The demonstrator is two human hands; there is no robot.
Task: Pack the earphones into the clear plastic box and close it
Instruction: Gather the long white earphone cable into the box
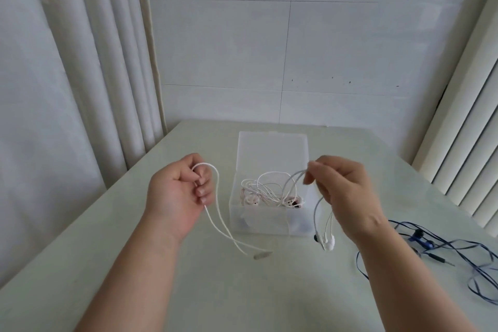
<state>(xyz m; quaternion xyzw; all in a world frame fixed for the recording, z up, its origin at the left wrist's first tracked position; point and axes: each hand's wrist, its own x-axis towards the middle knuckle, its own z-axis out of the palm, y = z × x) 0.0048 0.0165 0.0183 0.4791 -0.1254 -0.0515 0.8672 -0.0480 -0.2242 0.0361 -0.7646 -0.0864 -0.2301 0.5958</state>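
Both hands are up over a pale table (188,291), working one set of white earphones (215,197); the left hand (179,187) is curled closed around a loop of the white cord, which arcs over the fingers and then drops in two strands toward the tabletop, ending in a blurry plug (262,255) just above or on the surface — can't tell which; the right hand (343,191) pinches the other end of the same cord between thumb and fingertips, and the two earbuds (326,241) dangle below it, in front of the box's near right corner. The clear plastic box (269,219) sits between the hands toward the back of the table, lid (272,149) flipped open and standing up behind it; there's already a tangle of white earphones inside (269,191), with pinkish buds showing near the front wall. Off to the right — well apart from the box — a set of blue earphones (428,244) lies loose on the table, cord sprawled in loops toward the edge. Curtains (80,62) hang on the left; a tiled wall (296,48) is behind.
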